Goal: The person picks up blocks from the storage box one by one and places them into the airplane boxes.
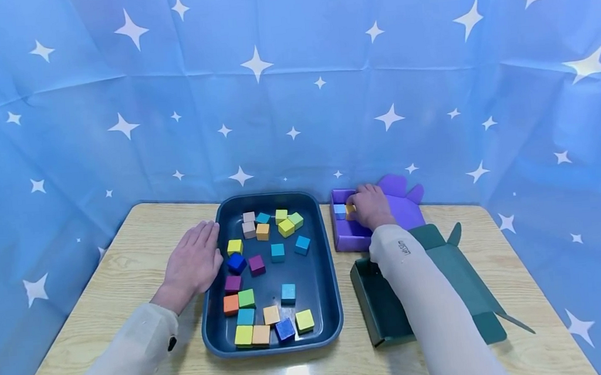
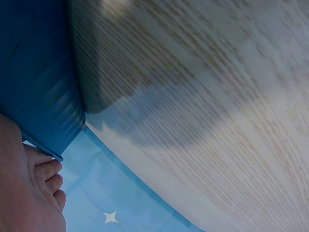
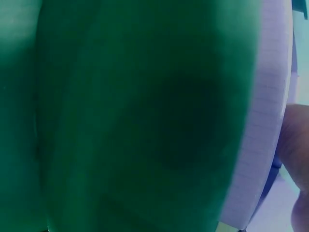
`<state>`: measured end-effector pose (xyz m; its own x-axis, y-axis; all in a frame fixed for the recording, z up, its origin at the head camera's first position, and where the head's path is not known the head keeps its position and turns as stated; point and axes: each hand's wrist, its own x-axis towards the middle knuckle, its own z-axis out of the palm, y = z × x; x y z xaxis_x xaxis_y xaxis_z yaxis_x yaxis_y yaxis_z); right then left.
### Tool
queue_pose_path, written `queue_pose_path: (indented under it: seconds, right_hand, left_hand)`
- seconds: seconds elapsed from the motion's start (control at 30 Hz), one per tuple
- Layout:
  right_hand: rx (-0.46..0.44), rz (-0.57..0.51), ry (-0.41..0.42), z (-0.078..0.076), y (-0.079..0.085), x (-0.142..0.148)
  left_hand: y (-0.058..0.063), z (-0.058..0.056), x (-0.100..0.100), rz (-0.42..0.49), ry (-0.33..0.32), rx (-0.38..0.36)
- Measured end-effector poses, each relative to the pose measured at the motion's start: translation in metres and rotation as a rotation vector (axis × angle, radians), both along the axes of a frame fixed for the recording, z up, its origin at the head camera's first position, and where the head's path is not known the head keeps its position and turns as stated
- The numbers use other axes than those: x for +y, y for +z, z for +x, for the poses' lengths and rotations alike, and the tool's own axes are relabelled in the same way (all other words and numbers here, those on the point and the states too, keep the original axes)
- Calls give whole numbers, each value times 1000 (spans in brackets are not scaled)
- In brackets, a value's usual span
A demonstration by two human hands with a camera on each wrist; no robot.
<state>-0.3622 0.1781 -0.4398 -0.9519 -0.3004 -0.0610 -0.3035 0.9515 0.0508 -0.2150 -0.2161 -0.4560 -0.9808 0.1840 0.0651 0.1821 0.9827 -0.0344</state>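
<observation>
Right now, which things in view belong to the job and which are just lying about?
In the job, it seems:
- purple box, right hand in it, holding an orange block
- light blue block in that box
- dark blue tray of blocks, left hand at its rim

Lying about:
- green box, open; possibly for later
- star-patterned backdrop
</observation>
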Motion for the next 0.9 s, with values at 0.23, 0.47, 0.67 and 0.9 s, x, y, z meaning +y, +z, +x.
queue_pose_path:
  seconds: [0.23,0.47,0.67,0.9]
  right_hand:
    - [36,-15,-2,-3,5,6]
    - [111,-118,62,4,31,0]
    - [134,-165,149,18,50,-22]
    - [105,-142,267,39,50,-52]
  left_hand:
    - [2,-1,2,-4,-6,-7]
    - [2,0,2,1,-6,3]
    - [1,1,0,-9,-6,0]
    - [1,2,1,-8,-5,-3]
